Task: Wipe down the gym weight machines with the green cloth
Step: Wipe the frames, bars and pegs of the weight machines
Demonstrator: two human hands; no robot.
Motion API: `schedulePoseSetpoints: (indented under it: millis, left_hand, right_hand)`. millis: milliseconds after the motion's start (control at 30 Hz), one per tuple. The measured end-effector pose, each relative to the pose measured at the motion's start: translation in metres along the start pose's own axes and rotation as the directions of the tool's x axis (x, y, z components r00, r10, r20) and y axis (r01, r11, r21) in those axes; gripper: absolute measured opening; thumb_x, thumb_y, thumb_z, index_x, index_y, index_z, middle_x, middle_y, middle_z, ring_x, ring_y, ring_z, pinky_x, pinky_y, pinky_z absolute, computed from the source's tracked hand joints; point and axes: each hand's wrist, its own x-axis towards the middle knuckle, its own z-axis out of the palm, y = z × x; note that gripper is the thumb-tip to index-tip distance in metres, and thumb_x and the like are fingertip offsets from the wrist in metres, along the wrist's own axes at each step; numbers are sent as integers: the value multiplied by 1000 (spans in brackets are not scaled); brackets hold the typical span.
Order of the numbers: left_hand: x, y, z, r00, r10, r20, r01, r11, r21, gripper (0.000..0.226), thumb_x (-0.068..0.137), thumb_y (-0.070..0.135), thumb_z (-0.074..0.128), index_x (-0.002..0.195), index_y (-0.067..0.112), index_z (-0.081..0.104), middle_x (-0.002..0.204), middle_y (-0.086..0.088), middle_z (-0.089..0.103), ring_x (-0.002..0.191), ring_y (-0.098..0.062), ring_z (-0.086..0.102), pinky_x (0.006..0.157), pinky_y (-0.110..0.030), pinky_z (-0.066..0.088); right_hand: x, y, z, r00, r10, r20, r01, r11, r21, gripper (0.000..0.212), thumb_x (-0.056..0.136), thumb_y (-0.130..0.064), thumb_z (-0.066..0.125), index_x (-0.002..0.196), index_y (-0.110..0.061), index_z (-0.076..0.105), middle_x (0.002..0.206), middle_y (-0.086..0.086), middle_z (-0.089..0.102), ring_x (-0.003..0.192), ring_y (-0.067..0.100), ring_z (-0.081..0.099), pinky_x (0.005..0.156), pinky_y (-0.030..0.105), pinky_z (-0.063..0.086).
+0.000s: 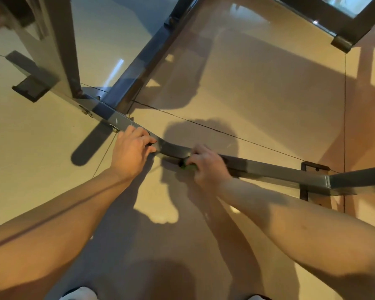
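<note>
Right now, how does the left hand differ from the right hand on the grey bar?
The left hand grips the grey bar bare, while the right hand holds a green cloth against it. The left hand sits beside the bolts, before the bar's bend; the right hand sits past that bend. Both hands curl over the same bar, low above the floor.

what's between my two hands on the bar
Only a bare bent stretch of the grey bar separates the left hand and right hand, in the head view.
</note>
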Motion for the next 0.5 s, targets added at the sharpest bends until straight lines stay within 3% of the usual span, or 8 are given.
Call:
schedulePoseSetpoints:
  millis: [133, 233, 300, 400, 500]
  left_hand:
    - [3, -4, -3, 1000, 16, 18, -17, 999, 34, 15, 92, 23, 75, 105, 19, 78, 99, -1, 65, 94, -29, 50, 75, -35, 27]
    - [6, -2, -5, 1000, -3, 17, 2, 1000, 23, 14, 93, 24, 73, 105, 20, 79, 99, -1, 65, 96, -29, 50, 75, -35, 26]
    - [5, 1, -4, 1000, -21, 12, 21, 1000, 3, 14, 93, 22, 72, 106, 19, 78, 99, -1, 65, 97, -29, 50, 75, -34, 25]
    - [5, 3, -2, 998, -60, 8, 60, 998, -24, 18, 92, 21, 72, 109, 19, 77, 100, 1, 63, 99, -26, 50, 76, -33, 24]
    - [4, 3, 1, 997, -74, 5, 74, 997, -21, 19, 92, 21, 72, 110, 19, 77, 102, 2, 63, 99, -25, 49, 77, -33, 26]
  right_hand:
    - [43, -36, 16, 997, -55, 51, 50, 994, 93, 13, 93, -11, 65, 97, -17, 77, 99, -4, 55, 97, 15, 48, 89, 35, 47]
    - [21, -10, -7, 996, -33, 89, 22, 992, 124, 19, 94, -6, 64, 102, -18, 76, 110, -4, 57, 104, 15, 52, 96, 31, 46]
    - [-10, 22, -28, 994, 11, 108, -21, 996, 92, 24, 89, 0, 66, 101, -17, 76, 115, -6, 57, 106, 16, 56, 98, 36, 50]
    - [-40, 55, -40, 999, 42, 10, -42, 998, 40, 27, 79, 9, 73, 94, -13, 79, 105, 1, 62, 99, 20, 58, 86, 45, 55]
    - [-34, 42, -27, 992, 108, -58, -105, 992, 65, 28, 77, 10, 72, 89, -14, 79, 101, -2, 61, 96, 16, 55, 83, 43, 55]
